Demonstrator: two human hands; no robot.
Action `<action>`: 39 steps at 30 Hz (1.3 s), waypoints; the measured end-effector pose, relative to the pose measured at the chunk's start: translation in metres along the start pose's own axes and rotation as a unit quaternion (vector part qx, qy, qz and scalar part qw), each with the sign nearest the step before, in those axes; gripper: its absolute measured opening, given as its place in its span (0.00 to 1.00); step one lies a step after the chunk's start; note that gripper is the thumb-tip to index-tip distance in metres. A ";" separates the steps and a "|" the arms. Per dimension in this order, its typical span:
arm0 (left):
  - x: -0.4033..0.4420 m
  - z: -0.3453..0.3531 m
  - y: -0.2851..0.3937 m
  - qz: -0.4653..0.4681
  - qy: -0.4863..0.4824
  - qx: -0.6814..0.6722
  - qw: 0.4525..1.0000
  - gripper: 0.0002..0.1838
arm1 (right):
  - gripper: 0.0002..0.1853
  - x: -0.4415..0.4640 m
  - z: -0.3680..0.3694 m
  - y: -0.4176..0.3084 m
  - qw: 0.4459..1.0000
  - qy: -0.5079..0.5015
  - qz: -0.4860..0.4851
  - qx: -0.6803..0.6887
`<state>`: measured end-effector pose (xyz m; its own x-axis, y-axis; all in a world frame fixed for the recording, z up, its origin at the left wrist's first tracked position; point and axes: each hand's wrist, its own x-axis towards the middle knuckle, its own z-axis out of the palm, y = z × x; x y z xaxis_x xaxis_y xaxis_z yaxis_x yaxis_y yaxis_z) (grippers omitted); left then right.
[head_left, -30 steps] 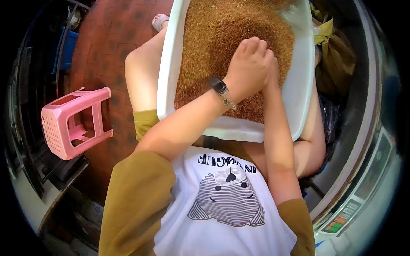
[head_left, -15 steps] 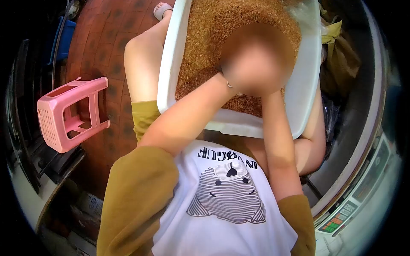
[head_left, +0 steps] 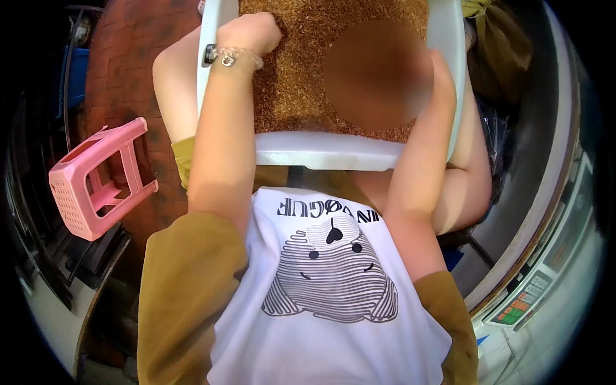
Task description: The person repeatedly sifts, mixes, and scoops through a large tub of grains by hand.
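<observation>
Loose, reddish-brown, husk-like flakes [head_left: 289, 80] fill the white rectangular plastic tub [head_left: 327, 153] between the knees; they look light, dry and shifting, best gathered from beneath in cupped palms. The left hand [head_left: 251, 33] is at the left rim, the blurred right hand [head_left: 432, 74] toward the right; I cannot tell either's finger state.

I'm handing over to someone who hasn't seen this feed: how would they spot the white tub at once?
Start at the person's white shirt with the striped animal print, low in the picture. Just above it in view, between the bare legs, is the white tub. Unlike the pink stool to the left, it holds a wide bed of loose brown material.
</observation>
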<state>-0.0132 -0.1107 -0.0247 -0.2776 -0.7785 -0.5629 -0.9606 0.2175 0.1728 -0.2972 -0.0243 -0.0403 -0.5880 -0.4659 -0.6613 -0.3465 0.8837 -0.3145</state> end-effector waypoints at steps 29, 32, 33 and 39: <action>0.030 0.151 -0.023 -0.042 -0.125 -0.409 0.903 0.26 | 0.38 -0.005 0.067 0.051 0.958 -0.259 0.014 0.122; 0.024 0.160 -0.003 -0.133 -0.156 -0.646 0.736 0.29 | 0.29 0.018 0.097 0.060 0.882 -0.351 0.016 0.313; 0.008 0.142 0.012 -0.156 -0.195 -0.730 0.636 0.30 | 0.27 -0.008 0.091 0.047 0.845 -0.379 0.012 0.376; -0.033 0.053 0.051 -0.051 -0.179 -0.864 0.469 0.32 | 0.22 -0.050 0.064 -0.004 0.748 -0.349 -0.054 0.562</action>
<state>-0.0536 -0.0429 -0.0396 -0.5120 -0.5180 -0.6852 0.3877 -0.8512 0.3538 -0.2198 -0.0014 -0.0495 0.0595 -0.7471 -0.6620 0.6993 0.5045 -0.5065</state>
